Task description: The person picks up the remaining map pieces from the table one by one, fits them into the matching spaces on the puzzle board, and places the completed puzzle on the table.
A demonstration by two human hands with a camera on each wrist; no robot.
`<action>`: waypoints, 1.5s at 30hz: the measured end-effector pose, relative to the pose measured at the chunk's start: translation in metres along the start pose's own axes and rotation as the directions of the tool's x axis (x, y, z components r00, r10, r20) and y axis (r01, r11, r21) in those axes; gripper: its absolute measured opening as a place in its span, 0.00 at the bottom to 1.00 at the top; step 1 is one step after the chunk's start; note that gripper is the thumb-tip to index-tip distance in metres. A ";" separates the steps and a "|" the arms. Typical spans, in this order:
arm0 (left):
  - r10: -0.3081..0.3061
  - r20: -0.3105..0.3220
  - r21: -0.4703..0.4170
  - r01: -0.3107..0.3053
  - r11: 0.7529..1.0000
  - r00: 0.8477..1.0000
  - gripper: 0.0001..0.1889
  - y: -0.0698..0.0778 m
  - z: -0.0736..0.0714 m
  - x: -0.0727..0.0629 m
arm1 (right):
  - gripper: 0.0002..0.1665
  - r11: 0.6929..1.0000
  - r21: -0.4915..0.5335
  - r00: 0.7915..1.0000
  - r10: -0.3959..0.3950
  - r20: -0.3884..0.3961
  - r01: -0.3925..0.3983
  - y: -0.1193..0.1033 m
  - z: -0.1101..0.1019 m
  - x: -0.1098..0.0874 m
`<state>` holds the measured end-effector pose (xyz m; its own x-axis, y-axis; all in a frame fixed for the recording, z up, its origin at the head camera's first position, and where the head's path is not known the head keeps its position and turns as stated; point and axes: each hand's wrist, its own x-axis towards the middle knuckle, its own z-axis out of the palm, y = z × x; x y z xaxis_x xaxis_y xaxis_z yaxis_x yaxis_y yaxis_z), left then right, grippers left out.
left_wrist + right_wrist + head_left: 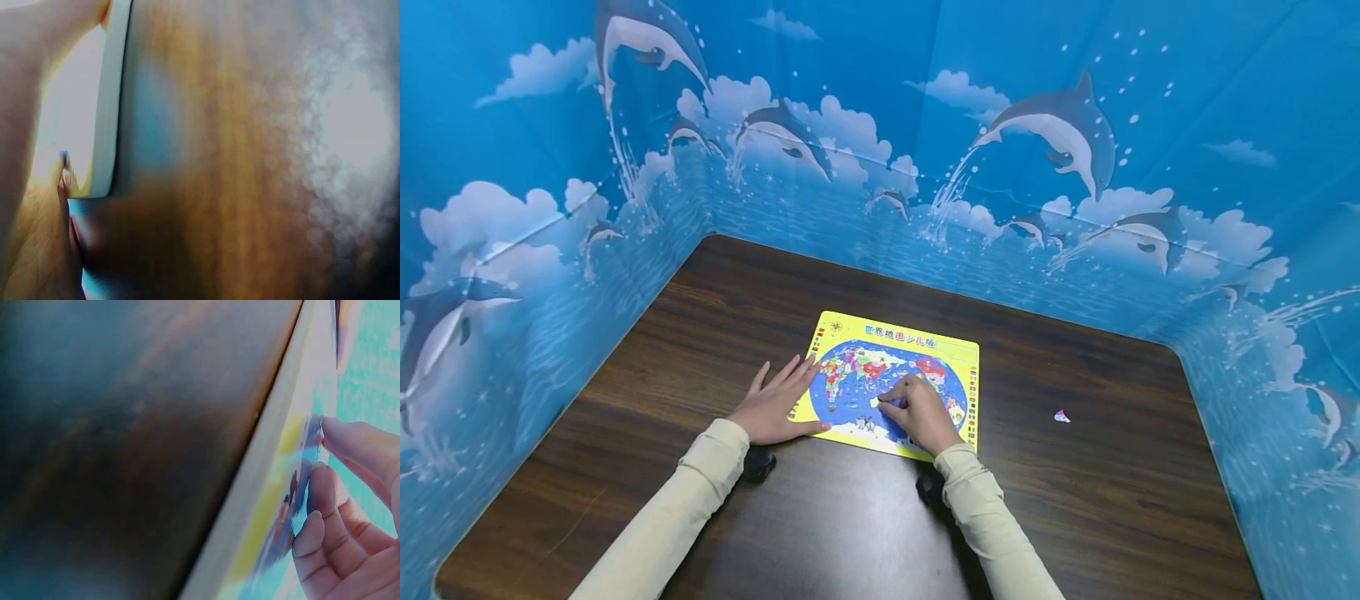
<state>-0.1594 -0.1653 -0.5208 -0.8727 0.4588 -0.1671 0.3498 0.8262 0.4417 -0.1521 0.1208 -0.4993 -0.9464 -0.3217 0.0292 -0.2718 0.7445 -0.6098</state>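
Observation:
A yellow-bordered world map puzzle (883,443) lies flat on the table, its blue oval map filled with coloured land. Over the board's left edge my left hand (781,406) rests with fingers spread, thumb along the bottom border. My right hand (925,414) reaches over the lower right of the map. Its thumb and forefinger pinch a small puzzle piece, mostly hidden by the fingertips, right at the map surface. Beside those fingertips shows a small pale patch (875,402). In the right wrist view the fingertips (317,472) sit against the board's printed face.
A small pink and white loose piece (1062,416) lies on the dark wooden table (1120,475) to the right of the board. Blue dolphin-printed cloth (880,150) stands around the table's back and sides. Black wrist cameras (758,463) sit under both wrists.

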 end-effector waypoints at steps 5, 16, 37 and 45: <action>0.002 0.003 -0.011 -0.002 1.000 1.000 0.58 0.002 -0.002 0.000 | 0.08 1.000 0.004 1.000 0.002 -0.001 -0.002 -0.002 -0.001 0.001; 0.012 -0.013 -0.024 -0.013 1.000 1.000 0.57 0.000 -0.006 0.001 | 0.13 0.996 0.072 0.998 0.055 -0.005 -0.054 -0.003 -0.017 -0.004; 0.021 -0.006 -0.030 -0.021 0.999 1.000 0.57 0.003 -0.007 -0.003 | 0.19 0.832 0.079 0.745 0.530 -0.405 -0.549 0.149 -0.116 -0.100; 0.001 0.003 -0.025 -0.001 1.000 1.000 0.57 -0.001 -0.001 -0.001 | 0.16 0.844 0.118 0.746 0.521 -0.415 -0.523 0.146 -0.117 -0.105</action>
<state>-0.1589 -0.1668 -0.5197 -0.8715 0.4604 -0.1690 0.3418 0.8173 0.4639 -0.1131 0.3314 -0.4983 -0.9200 0.3905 0.0330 0.2864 0.7276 -0.6234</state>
